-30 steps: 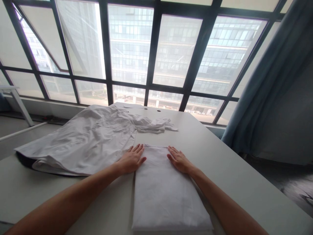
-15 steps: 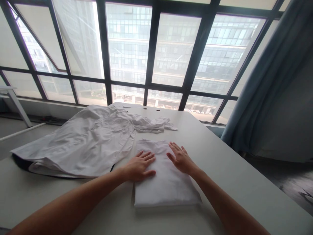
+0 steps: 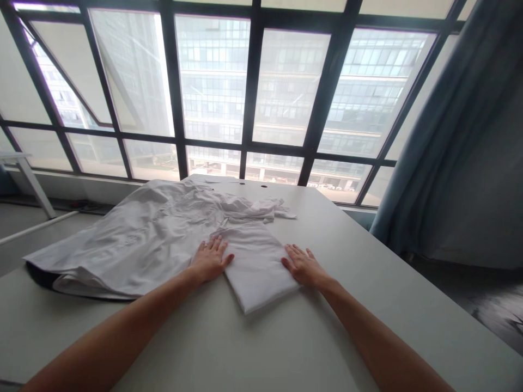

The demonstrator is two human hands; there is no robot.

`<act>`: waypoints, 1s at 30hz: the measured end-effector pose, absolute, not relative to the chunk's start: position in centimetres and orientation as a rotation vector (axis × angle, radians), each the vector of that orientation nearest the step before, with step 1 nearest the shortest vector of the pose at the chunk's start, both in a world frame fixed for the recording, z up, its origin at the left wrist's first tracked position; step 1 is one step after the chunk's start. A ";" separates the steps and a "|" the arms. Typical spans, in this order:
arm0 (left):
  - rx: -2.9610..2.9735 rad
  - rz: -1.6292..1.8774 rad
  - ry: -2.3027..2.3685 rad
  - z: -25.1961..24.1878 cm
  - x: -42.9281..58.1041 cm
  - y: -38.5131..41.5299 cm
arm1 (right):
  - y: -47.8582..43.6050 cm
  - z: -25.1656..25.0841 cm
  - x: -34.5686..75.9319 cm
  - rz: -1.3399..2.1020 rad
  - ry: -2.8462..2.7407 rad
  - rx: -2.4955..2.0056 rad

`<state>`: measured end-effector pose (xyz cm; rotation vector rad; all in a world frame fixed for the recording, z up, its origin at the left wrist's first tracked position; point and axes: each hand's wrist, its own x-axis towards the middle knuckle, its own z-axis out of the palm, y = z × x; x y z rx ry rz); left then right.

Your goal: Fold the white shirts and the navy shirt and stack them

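A folded white cloth [image 3: 255, 264] lies on the white table [image 3: 368, 294], turned at an angle. My left hand [image 3: 210, 260] rests flat at its left edge, fingers stretched out and partly on the loose white fabric beside it. My right hand [image 3: 302, 265] lies flat at the cloth's right edge, fingers spread. Neither hand grips anything.
A large pile of rumpled white garments [image 3: 139, 239] covers the table's left and far side, with something dark [image 3: 38, 274] under its near-left edge. Tall windows stand behind. A blue curtain [image 3: 457, 136] hangs at the right. The table's right edge drops to a dark floor.
The folded cloth has slid away from me and turned counter-clockwise, ending against the garment pile. Both hands moved with it, from on top of it to its side edges.
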<state>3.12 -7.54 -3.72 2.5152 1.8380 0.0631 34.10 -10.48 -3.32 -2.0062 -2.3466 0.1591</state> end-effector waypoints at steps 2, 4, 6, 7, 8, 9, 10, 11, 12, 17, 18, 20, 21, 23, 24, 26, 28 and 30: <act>2.518 0.072 1.865 -3.8 4.2 -8.8 | -11.1 -2.8 33.4 0.029 -2.304 -1.990; 2.583 0.113 1.809 -4.2 5.5 -10.2 | -12.1 -2.5 31.8 -0.032 -2.294 -1.887; 2.722 0.187 1.619 -4.6 6.5 -11.3 | -13.3 -2.6 29.8 0.018 -2.338 -1.751; 2.796 0.228 1.485 -4.7 6.8 -11.6 | -13.9 -2.8 28.8 0.067 -2.382 -1.683; 2.853 0.265 1.357 -4.8 7.0 -11.6 | -14.4 -3.0 28.0 0.119 -2.430 -1.624; 2.884 0.290 1.265 -4.9 6.9 -11.4 | -14.8 -3.2 27.3 0.166 -2.474 -1.580; 2.885 0.298 1.229 -4.8 6.7 -10.9 | -15.1 -3.4 26.9 0.204 -2.508 -1.554; 2.863 0.293 1.251 -4.8 6.3 -10.2 | -15.3 -3.5 26.6 0.229 -2.531 -1.542; 2.823 0.278 1.320 -4.7 5.7 -9.4 | -15.4 -3.5 26.6 0.244 -2.543 -1.541; 2.588 0.157 1.725 -4.5 2.8 -6.0 | -14.1 -2.8 28.2 0.298 -2.590 -1.522; 2.569 0.139 1.756 -4.5 2.5 -5.8 | -13.7 -2.6 28.9 0.318 -2.605 -1.506; 2.560 0.116 1.775 -4.6 2.3 -5.8 | -13.1 -2.3 30.1 0.362 -2.631 -1.473; 2.561 0.108 1.771 -4.6 2.4 -6.0 | -12.9 -2.2 30.6 0.381 -2.637 -1.463; 2.564 0.102 1.757 -4.6 2.6 -6.3 | -13.0 -1.9 31.3 0.401 -2.632 -1.450; 2.566 0.101 1.749 -4.7 2.7 -6.3 | -13.3 -1.9 31.3 0.403 -2.630 -1.438; 2.571 0.106 1.738 -4.8 2.8 -6.3 | -13.9 -1.9 31.0 0.412 -2.641 -1.388; 2.574 0.117 1.742 -4.8 2.8 -6.3 | -14.4 -2.0 30.4 0.450 -2.669 -1.332; 2.571 0.130 1.760 -4.8 2.7 -6.3 | -14.5 -2.1 30.2 0.501 -2.687 -1.319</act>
